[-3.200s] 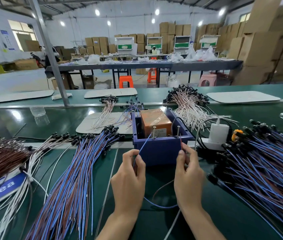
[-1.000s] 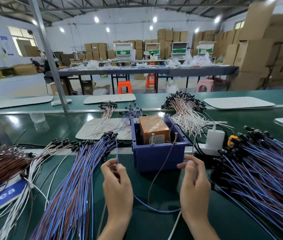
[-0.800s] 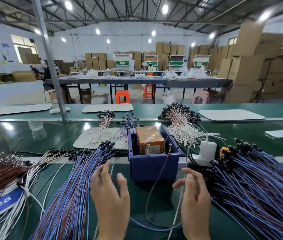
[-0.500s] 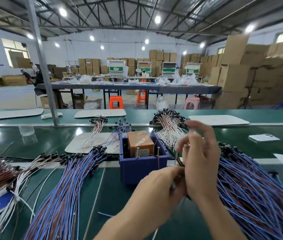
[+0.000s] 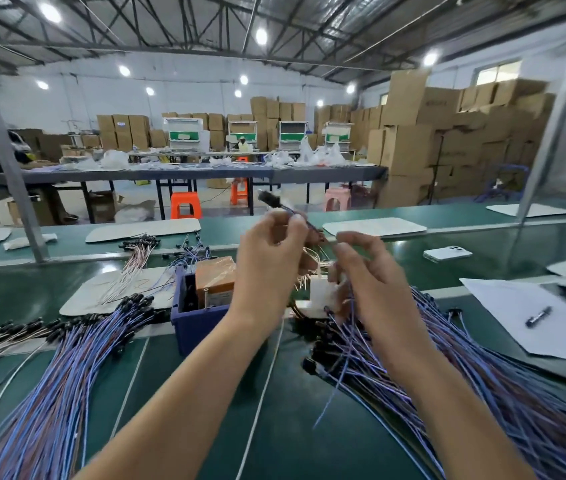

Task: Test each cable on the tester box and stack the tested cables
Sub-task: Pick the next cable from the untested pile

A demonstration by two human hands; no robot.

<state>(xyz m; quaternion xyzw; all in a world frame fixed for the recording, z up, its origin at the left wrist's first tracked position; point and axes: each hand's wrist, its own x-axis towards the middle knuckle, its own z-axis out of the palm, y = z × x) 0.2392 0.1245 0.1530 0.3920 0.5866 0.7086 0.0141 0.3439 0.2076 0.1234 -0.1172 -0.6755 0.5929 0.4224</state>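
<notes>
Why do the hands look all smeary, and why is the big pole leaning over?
Head view: the left hand and right hand are smeared by motion blur, as is the thin black-tipped cable pinched between them; the grey metal pole leans because the wide-angle lens bends the edges; the round ceiling lamps glare white and shine off the glossy green belt.
</notes>
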